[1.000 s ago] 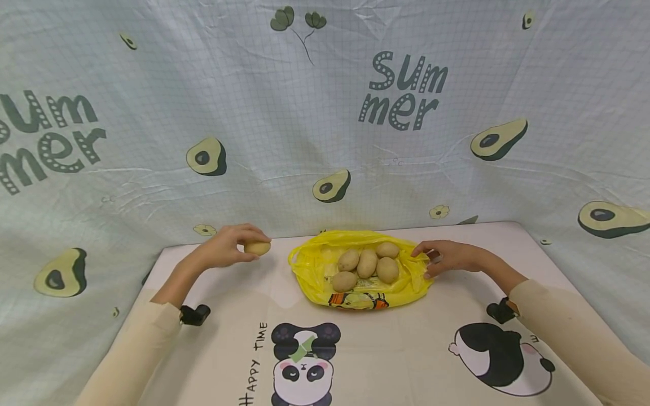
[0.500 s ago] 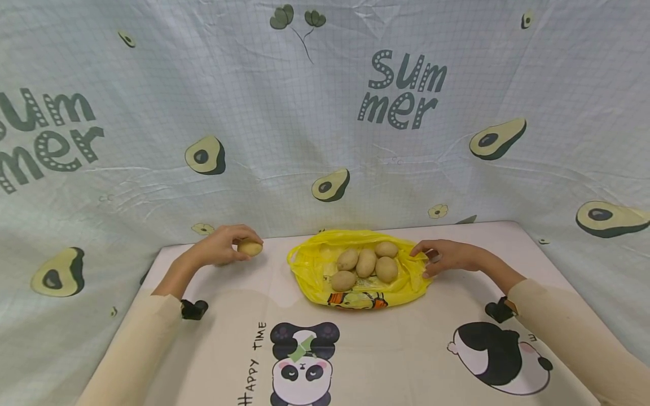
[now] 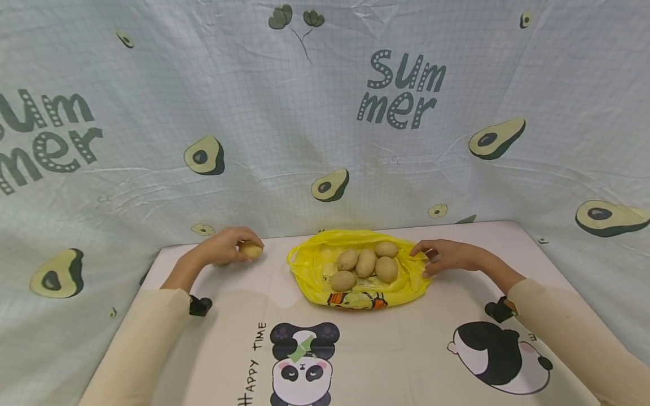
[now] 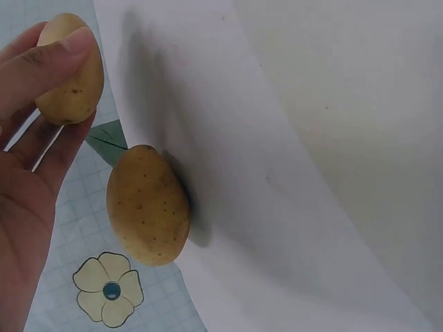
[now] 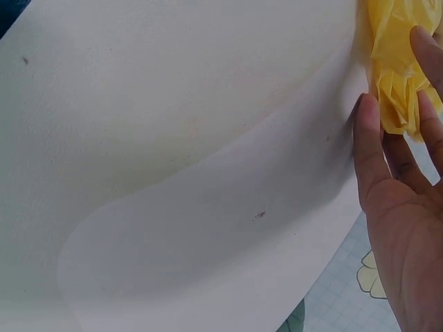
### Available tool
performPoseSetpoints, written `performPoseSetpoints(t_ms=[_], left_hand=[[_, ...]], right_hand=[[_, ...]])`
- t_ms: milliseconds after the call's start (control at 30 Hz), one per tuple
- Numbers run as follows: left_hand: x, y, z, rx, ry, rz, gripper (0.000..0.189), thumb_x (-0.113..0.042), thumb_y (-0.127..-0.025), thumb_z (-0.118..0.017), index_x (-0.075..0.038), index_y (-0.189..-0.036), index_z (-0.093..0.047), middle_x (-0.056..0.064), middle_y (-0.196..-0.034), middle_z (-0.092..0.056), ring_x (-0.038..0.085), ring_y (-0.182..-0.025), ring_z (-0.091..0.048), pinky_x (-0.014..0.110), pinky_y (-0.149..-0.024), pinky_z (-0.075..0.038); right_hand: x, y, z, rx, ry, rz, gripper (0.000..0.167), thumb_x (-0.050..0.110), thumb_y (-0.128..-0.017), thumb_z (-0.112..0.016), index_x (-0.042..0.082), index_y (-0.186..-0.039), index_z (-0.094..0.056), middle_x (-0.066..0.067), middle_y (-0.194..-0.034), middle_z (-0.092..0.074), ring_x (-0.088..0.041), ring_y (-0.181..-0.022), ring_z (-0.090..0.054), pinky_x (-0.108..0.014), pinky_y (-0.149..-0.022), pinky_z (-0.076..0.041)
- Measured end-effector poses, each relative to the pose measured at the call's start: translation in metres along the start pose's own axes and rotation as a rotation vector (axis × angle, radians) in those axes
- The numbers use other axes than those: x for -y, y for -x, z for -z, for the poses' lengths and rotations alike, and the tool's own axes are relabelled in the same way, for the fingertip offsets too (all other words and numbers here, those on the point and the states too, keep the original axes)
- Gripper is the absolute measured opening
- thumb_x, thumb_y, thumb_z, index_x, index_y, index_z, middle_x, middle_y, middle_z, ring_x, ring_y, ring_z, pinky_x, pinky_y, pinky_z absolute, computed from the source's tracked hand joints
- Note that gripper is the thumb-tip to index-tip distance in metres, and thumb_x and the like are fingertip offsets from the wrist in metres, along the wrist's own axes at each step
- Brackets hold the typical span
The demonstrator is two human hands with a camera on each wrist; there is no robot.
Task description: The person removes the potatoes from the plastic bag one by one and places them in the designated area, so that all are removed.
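Note:
My left hand (image 3: 225,246) grips a potato (image 3: 251,250) near the table's far edge. In the left wrist view the thumb lies across this potato (image 4: 76,86), with fingers behind it. A second potato (image 4: 148,205) rests on the table beside that hand; the head view shows only a sliver of it under the wrist. A yellow plastic bag (image 3: 310,282) lies spread with its mouth open, several potatoes (image 3: 366,263) inside. My right hand (image 3: 452,256) holds the bag's right edge. In the right wrist view, crumpled yellow plastic (image 5: 398,76) sits among its fingers.
A pale tablecloth (image 3: 396,349) printed with pandas covers the table. Behind it hangs a light cloth (image 3: 274,141) with avocado prints and lettering, close to the table's far edge. Dark wrist cameras (image 3: 201,306) sit at both cuffs.
My left hand has shifted slightly left with the potato, away from the bag, and its wrist has moved a little. The right hand and the bag show no clear movement.

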State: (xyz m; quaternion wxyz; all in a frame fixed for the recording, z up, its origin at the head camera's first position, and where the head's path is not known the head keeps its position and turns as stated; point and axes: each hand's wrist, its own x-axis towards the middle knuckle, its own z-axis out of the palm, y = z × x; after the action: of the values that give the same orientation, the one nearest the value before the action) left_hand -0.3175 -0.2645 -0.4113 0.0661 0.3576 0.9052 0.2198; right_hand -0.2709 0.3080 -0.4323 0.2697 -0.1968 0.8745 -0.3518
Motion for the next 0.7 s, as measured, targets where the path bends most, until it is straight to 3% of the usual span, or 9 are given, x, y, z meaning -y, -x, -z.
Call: performPoseSetpoints(t_ms=[567, 700], left_hand=[[0.0079, -0.0037, -0.0022, 0.021, -0.066, -0.012, 0.039, -0.005, -0.074, -0.089, -0.011, -0.109, -0.075, 0.009, -0.116, -0.071, 0.032, -0.110, -0.063, 0.050, -0.095, -0.050], [0.0072, -0.0049, -0.0029, 0.029, -0.081, 0.018, 0.041, -0.006, -0.074, -0.090, -0.009, -0.111, -0.074, 0.008, -0.115, -0.071, 0.029, -0.107, -0.063, 0.048, -0.093, -0.049]], right_hand=[[-0.0044, -0.0023, 0.0007, -0.004, 0.027, -0.034, 0.059, 0.029, -0.087, -0.080, 0.010, -0.137, -0.056, -0.021, -0.148, -0.046, -0.044, -0.132, -0.047, -0.059, -0.109, -0.040], [-0.0042, -0.0024, 0.0002, 0.000, 0.016, -0.027, 0.059, 0.029, -0.088, -0.081, 0.010, -0.137, -0.055, -0.022, -0.148, -0.046, -0.044, -0.132, -0.047, -0.058, -0.108, -0.041]])
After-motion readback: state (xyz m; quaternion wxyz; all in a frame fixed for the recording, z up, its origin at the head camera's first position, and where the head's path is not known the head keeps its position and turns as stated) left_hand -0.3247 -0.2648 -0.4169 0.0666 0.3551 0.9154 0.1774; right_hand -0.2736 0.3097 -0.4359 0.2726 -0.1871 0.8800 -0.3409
